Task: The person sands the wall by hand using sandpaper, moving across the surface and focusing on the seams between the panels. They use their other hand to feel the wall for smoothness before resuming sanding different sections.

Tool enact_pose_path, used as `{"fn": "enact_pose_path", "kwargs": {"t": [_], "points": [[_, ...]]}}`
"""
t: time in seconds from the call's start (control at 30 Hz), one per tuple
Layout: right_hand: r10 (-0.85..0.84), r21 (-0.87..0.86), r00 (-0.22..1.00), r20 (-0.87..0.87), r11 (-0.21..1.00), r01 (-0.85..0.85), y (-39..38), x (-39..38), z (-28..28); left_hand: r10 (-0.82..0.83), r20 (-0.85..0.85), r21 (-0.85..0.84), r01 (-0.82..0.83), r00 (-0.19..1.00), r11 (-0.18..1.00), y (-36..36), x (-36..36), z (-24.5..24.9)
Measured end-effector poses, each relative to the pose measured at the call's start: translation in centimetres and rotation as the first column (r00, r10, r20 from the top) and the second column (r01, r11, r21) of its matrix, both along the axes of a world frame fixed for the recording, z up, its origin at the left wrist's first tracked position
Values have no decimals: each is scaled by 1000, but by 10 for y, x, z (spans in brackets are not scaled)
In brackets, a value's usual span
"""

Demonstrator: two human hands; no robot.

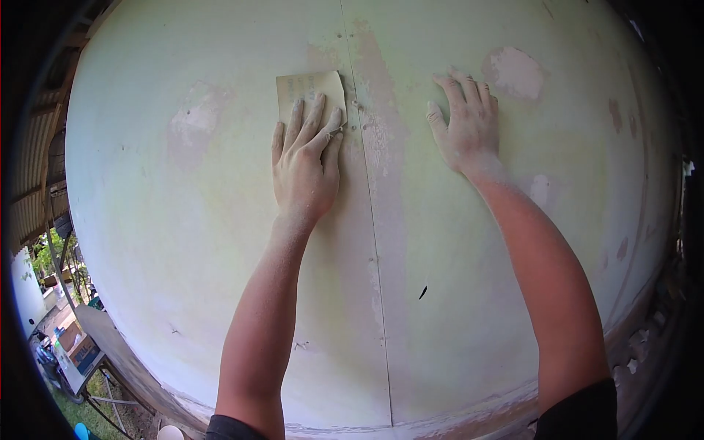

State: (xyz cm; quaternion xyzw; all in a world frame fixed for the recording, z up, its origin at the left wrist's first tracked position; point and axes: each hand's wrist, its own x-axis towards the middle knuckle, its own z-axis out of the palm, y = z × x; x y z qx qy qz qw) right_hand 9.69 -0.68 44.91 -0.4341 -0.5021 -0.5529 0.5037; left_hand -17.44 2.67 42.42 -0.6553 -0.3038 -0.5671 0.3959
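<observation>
A sheet of sandpaper (288, 86) with faint printing on its back lies against a pale green wall panel (308, 293), left of a vertical seam. My left hand (306, 165) is spread over its lower part and holds it to the panel; the sheet's upper part shows above the fingertips. Near the thumb and index finger, the right edge looks creased. To the right of the seam, my right hand (468, 125) rests on the panel with fingers apart and nothing in it. Pale dust coats both hands.
Whitish filler patches (517, 72) and small screw marks dot the panel. A dark sliver-like mark (423, 292) shows low, right of the seam. At lower left stand a small table (81, 374) bearing a cardboard box (79, 346), and corrugated sheeting (29, 154) above.
</observation>
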Motion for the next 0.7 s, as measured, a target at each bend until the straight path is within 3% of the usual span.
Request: {"fn": "enact_pose_path", "kwargs": {"t": [0.3,0.47,0.53,0.7], "points": [[11,15,1000,3,1000,-11,-2,1,2,-9,-88,66,15,996,998,10,9,90],[15,50,1000,11,999,-16,1,2,4,41,24,113,-43,999,993,9,22,42],[26,41,1000,5,999,-27,0,3,2,23,108,18,-25,994,1000,0,27,9],[52,35,999,-5,998,-51,-1,2,0,32,75,-50,-28,997,998,-14,26,-68]]}}
